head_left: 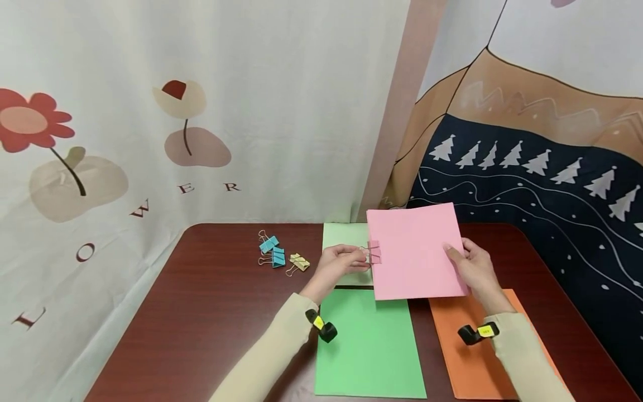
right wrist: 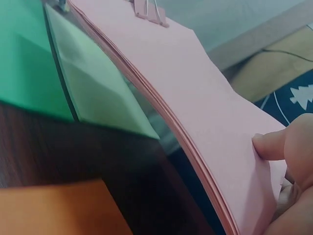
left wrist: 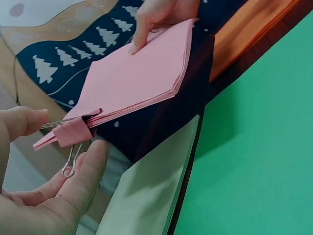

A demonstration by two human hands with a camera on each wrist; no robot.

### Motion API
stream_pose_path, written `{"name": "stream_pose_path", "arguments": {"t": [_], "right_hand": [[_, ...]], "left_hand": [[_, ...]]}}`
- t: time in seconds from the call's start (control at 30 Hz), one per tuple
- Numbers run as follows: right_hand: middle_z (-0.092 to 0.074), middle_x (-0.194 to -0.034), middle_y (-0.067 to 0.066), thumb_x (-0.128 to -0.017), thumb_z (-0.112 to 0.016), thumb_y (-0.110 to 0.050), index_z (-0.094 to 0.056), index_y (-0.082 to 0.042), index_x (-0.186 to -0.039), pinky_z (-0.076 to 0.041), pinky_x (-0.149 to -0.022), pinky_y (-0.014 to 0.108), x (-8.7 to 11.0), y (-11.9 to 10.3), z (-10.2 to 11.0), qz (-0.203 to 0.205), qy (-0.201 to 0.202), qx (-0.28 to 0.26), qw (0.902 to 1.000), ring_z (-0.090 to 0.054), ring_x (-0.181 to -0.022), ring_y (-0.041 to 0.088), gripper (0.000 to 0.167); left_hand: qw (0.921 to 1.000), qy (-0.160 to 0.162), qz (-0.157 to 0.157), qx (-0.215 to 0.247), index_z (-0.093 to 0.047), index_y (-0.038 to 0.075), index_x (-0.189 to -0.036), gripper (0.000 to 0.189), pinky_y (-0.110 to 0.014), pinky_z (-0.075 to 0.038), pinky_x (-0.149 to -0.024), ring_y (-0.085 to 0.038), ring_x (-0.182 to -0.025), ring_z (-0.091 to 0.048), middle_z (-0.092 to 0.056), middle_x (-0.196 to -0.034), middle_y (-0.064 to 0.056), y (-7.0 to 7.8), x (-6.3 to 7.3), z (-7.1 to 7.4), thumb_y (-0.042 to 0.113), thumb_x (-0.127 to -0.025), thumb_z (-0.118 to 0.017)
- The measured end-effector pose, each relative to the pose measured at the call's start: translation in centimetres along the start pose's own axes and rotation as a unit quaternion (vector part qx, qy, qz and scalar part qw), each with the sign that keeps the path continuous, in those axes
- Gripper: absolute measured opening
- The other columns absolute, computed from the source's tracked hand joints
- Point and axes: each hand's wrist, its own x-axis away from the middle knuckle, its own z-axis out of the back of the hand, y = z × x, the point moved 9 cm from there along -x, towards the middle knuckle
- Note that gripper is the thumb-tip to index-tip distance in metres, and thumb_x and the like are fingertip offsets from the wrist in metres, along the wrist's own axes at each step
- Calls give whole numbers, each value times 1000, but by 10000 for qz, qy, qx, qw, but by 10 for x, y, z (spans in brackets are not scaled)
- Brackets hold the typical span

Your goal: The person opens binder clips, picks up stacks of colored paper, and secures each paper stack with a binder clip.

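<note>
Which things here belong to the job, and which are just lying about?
Seemingly in the job:
pink paper stack, in the right hand
pink clip on its edge, left hand at the handles

Lying about:
green paper
pale green paper
orange paper
two blue clips
yellow clip

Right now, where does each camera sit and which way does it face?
Head: on the head, facing forward and down at the pink paper; left hand, right hand and sleeves show.
Left wrist: on that wrist, facing the pink clip; left hand close, right hand beyond.
Right wrist: on that wrist, facing across the pink paper; right hand shows.
Both wrist views share the pink clip.
</note>
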Motion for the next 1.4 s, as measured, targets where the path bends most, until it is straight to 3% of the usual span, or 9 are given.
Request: {"name": "stream_pose_path", "arguments": {"t": [0.3, 0.63, 0.83, 0.93, 1.1, 1.2, 1.4], "right_hand": [[-60, -129, 25, -106, -47, -51, -39, -5, -155, -57, -63, 25, -17, 11, 18, -34, -59, 381, 9992, -62, -81, 18, 67], [-52, -137, 29, -107, -44, -51, -31, 2, -158, -52, -65, 16, -36, 35, 39, -204, -90, 720, 9972, -59, -98, 29, 74], [-48, -141, 29, -107, -43, -52, -27, 2, -159, -50, -69, 14, -52, 49, 49, -328, -210, 887, 9953, -57, -105, 32, 76], [-47, -142, 30, -107, -42, -52, -28, 4, -158, -51, -76, 22, -60, 52, 54, -326, -247, 1019, 9939, -55, -107, 34, 77], [-44, -145, 34, -107, -41, -52, -28, 8, -156, -50, -96, 48, -70, 57, 63, -293, -259, 1265, 9912, -50, -111, 41, 78], [-37, -152, 37, -107, -41, -51, -24, 8, -157, -43, -110, 63, -76, 61, 67, -344, -298, 1310, 9903, -46, -117, 45, 80], [-29, -156, 41, -108, -42, -46, -20, 11, -157, -33, -116, 70, -85, 65, 69, -352, -408, 1403, 9886, -42, -122, 49, 79]], "left_hand": [[9961, 44, 303, -822, -66, 3, -116, 42, -36, -63, -92, -27, -94, -78, -74, -113, -23, -4, -18, -20, 34, -91, -79], [9878, 279, 522, -1442, -65, 6, -110, 38, -32, -65, -80, -24, -83, -79, -77, -99, -18, -10, -42, -49, 36, -91, -78], [9781, 457, 579, -1947, -65, 8, -103, 39, -38, -62, -94, -26, -83, -79, -76, -97, -15, -12, -53, -62, 42, -90, -79], [9721, 580, 613, -2189, -64, 8, -101, 39, -38, -62, -93, -26, -81, -79, -75, -92, -13, -13, -59, -67, 43, -90, -79], [9584, 763, 657, -2671, -63, 9, -94, 36, -36, -62, -90, -23, -75, -78, -74, -84, -10, -12, -67, -78, 42, -90, -78], [9501, 820, 624, -2943, -64, 10, -87, 37, -34, -61, -89, -22, -71, -78, -74, -79, -9, -12, -73, -84, 43, -90, -78], [9390, 865, 596, -3275, -63, 10, -77, 38, -32, -60, -88, -20, -64, -76, -75, -68, -10, -17, -81, -90, 43, -90, -78]]}}
